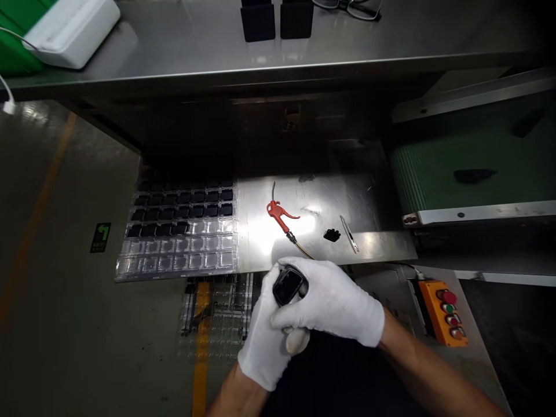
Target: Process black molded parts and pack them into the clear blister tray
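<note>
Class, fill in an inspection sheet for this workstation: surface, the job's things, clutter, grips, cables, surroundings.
Surface: shiny steel bench, glare at the middle.
Job's things: small black part held in both gloved hands; clear tray at the bench's left, rear pockets filled with black parts, front rows bare.
Clutter: red air blow gun, loose black piece, tweezers.
Grips: left hand and right hand, white gloves, both closed round the black part.
Cables: hose from the blow gun; white cable far left.
Surroundings: green conveyor belt on the right, orange button box, upper shelf with white device.
</note>
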Motion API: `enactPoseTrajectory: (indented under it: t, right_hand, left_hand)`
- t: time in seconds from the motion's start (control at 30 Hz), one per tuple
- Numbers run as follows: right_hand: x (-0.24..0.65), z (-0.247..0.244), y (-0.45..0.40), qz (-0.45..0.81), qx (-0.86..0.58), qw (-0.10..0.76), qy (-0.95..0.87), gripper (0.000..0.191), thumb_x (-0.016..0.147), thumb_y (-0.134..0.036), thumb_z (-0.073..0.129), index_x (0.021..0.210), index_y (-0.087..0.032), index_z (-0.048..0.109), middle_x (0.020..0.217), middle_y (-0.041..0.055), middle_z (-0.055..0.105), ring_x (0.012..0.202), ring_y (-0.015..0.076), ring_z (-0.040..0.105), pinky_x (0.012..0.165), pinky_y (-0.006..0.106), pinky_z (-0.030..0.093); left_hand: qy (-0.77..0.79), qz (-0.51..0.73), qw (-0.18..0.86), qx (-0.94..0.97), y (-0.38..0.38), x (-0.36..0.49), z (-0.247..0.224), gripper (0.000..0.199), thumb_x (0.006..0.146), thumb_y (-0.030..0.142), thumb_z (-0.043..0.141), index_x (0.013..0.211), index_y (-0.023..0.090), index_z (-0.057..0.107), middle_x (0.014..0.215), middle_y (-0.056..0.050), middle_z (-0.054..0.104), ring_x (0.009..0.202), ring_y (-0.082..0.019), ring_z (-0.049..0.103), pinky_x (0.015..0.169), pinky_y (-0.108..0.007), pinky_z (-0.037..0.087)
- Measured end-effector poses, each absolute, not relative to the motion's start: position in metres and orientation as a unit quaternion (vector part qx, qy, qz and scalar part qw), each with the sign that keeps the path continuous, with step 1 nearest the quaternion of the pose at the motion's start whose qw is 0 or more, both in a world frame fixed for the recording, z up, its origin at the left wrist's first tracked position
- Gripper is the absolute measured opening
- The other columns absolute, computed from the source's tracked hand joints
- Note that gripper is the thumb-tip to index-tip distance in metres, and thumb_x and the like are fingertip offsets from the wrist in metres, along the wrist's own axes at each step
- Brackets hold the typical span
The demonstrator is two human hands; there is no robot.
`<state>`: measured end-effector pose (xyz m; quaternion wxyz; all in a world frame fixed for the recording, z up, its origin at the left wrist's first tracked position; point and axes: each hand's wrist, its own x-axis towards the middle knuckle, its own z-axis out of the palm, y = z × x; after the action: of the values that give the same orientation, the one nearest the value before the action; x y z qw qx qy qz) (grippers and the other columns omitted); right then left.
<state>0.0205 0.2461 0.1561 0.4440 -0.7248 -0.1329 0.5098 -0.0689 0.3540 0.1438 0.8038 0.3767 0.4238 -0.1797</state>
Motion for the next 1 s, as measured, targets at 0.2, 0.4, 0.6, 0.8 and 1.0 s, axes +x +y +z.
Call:
enactPoseTrajectory:
  t: [0.2,0.4,0.6,0.8,1.0]
  right_hand:
    - [0.02,0.156,0.244,0.535,-0.71,0.449,-0.093,0.026,0.066,-0.03,0.078,0.09,-0.026,0.069,0.079,-0.0067,0.07,0.07,0.0144,0.063,0.054,0.022,0.049]
    - [0.02,0.15,0.243,0.526,-0.721,0.443,-0.084,0.019,0.069,-0.034,0.077,0.081,-0.024,0.067,0.074,-0.0071,0.068,0.068,0.0131,0.062,0.055,0.022,0.049]
    - [0.018,0.144,0.244,0.482,-0.776,0.398,-0.089,0.02,0.074,-0.039,0.073,0.073,-0.021,0.065,0.069,-0.0045,0.067,0.064,0.0136,0.06,0.053,0.024,0.044]
    - [0.026,0.141,0.253,0.485,-0.788,0.367,-0.102,0.021,0.078,-0.039,0.07,0.069,-0.021,0.062,0.064,-0.0063,0.064,0.059,0.0116,0.058,0.05,0.024,0.04]
    - [0.027,0.13,0.255,0.511,-0.773,0.36,-0.111,0.018,0.079,-0.035,0.071,0.092,-0.023,0.064,0.077,-0.005,0.068,0.064,0.0135,0.063,0.059,0.025,0.05]
  left_hand:
    - [0.418,-0.212,0.817,0.335,0.354,-0.062,0.152,0.03,0.08,0.05,0.07,0.094,0.025,0.062,0.045,0.009,0.041,0.035,-0.009,0.037,0.033,-0.019,0.028]
    - [0.43,-0.244,0.852,0.174,0.35,-0.065,0.138,0.046,0.091,0.063,0.054,0.071,0.022,0.051,0.037,0.011,0.026,0.028,-0.006,0.022,0.029,-0.016,0.019]
    - [0.423,-0.261,0.865,0.068,0.348,-0.07,0.117,0.068,0.089,0.067,0.054,0.049,0.024,0.02,0.033,0.009,0.019,0.024,-0.003,0.019,0.027,-0.017,0.014]
    - [0.437,-0.272,0.854,0.07,0.35,-0.067,0.108,0.07,0.085,0.073,0.054,0.045,0.024,0.025,0.033,0.008,0.018,0.023,-0.005,0.021,0.028,-0.019,0.013]
    - [0.479,-0.223,0.804,0.273,0.355,-0.06,0.1,0.067,0.09,0.076,0.041,0.081,0.016,0.069,0.036,0.004,0.042,0.031,-0.012,0.04,0.035,-0.022,0.03]
